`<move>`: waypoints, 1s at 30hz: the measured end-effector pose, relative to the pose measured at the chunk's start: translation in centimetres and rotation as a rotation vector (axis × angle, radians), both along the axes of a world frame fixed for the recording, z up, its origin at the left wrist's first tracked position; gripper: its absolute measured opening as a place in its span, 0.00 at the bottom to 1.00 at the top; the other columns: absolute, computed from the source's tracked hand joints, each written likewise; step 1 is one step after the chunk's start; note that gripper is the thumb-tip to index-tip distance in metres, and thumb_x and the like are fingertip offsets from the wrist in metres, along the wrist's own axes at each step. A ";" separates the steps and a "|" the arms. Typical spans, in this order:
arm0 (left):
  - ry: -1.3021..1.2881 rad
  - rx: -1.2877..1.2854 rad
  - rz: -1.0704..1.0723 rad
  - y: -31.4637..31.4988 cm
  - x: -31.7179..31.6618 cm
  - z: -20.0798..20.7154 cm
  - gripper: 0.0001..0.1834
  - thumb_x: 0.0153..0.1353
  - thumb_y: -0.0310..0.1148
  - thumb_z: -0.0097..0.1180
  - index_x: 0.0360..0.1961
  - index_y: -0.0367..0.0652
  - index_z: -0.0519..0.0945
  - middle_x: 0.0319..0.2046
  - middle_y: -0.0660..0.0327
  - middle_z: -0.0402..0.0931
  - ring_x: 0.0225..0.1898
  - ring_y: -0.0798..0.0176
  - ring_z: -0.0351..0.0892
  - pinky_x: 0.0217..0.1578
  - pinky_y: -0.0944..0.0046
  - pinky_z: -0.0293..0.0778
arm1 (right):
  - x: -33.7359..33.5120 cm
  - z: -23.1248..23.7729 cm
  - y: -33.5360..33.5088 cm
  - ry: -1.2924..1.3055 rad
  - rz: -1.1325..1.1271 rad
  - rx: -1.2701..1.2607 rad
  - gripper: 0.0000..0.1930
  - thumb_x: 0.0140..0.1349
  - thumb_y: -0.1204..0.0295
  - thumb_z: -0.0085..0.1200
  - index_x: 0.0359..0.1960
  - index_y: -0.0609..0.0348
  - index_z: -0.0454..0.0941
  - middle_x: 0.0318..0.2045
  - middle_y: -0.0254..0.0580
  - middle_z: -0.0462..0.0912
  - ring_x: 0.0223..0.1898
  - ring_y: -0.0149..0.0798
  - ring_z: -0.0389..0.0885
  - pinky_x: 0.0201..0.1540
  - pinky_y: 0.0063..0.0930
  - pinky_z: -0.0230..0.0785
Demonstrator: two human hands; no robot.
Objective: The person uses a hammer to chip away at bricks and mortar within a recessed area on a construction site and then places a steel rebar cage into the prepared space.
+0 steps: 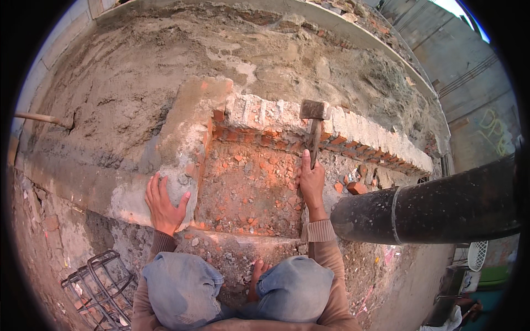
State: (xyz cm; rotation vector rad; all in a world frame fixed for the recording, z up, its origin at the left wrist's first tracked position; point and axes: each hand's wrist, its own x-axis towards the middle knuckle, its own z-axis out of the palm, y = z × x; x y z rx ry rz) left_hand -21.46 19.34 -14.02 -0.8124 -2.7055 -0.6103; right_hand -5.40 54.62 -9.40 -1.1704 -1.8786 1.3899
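My right hand (pixel 312 185) is closed round the wooden handle of a hammer (pixel 315 110). Its blocky metal head is uppermost, at the broken brick edge (pixel 353 132) on the far side of a rubble-filled hollow (pixel 248 187); whether it touches the edge I cannot tell. My left hand (pixel 164 204) lies with fingers spread on the mortar-covered top of a low wall (pixel 130 193), left of the hollow. Loose red brick chips and grey dust cover the hollow's floor.
A thick black pipe (pixel 436 207) comes in from the right, close to my right forearm. Bent steel rebar frames (pixel 102 287) lie at lower left. A wooden handle (pixel 44 117) sticks out at far left. Broken brick pieces (pixel 356 188) lie near the pipe's end. A grey wall stands at upper right.
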 end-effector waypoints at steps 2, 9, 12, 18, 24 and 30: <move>-0.019 0.018 0.007 0.5 0.5 -0.4 0.39 0.55 0.49 0.66 0.60 0.35 0.68 0.67 0.47 0.59 0.68 0.40 0.54 0.66 0.41 0.52 | -1.6 4.8 2.3 0.327 0.003 0.230 0.26 0.72 0.48 0.46 0.25 0.57 0.70 0.13 0.31 0.70 0.13 0.26 0.70 0.16 0.25 0.62; -0.020 0.044 0.000 0.7 0.6 0.5 0.38 0.55 0.48 0.66 0.60 0.36 0.69 0.66 0.47 0.60 0.69 0.41 0.55 0.66 0.41 0.53 | -5.2 -6.6 3.8 0.322 -0.208 0.485 0.29 0.71 0.46 0.46 0.22 0.59 0.68 0.13 0.35 0.68 0.14 0.35 0.68 0.21 0.35 0.67; -0.022 0.094 -0.023 1.7 0.4 0.4 0.38 0.55 0.51 0.65 0.59 0.35 0.70 0.65 0.46 0.61 0.68 0.41 0.55 0.65 0.41 0.53 | 2.0 -20.1 3.3 -0.697 0.130 0.223 0.25 0.62 0.54 0.58 0.41 0.70 0.79 0.24 0.60 0.82 0.30 0.50 0.87 0.32 0.42 0.75; 0.002 -0.032 0.017 -1.2 -0.2 0.1 0.38 0.55 0.51 0.65 0.58 0.34 0.70 0.65 0.46 0.61 0.68 0.42 0.56 0.65 0.40 0.53 | 3.0 -14.0 -3.3 -0.432 0.148 -0.124 0.23 0.69 0.53 0.52 0.30 0.64 0.74 0.15 0.36 0.73 0.11 0.31 0.70 0.14 0.29 0.63; -0.018 0.004 0.010 0.2 0.4 0.3 0.37 0.54 0.47 0.67 0.59 0.36 0.70 0.65 0.47 0.61 0.68 0.42 0.56 0.65 0.42 0.53 | -4.1 8.6 1.5 0.570 0.003 0.218 0.25 0.73 0.50 0.45 0.23 0.55 0.66 0.17 0.31 0.69 0.15 0.27 0.69 0.19 0.23 0.66; -0.026 0.034 -0.028 1.9 0.8 0.6 0.38 0.54 0.47 0.67 0.60 0.36 0.69 0.67 0.48 0.60 0.69 0.43 0.55 0.66 0.42 0.52 | -6.5 -2.4 2.0 0.823 -0.315 0.064 0.26 0.73 0.49 0.45 0.24 0.57 0.66 0.16 0.31 0.69 0.17 0.29 0.68 0.21 0.27 0.65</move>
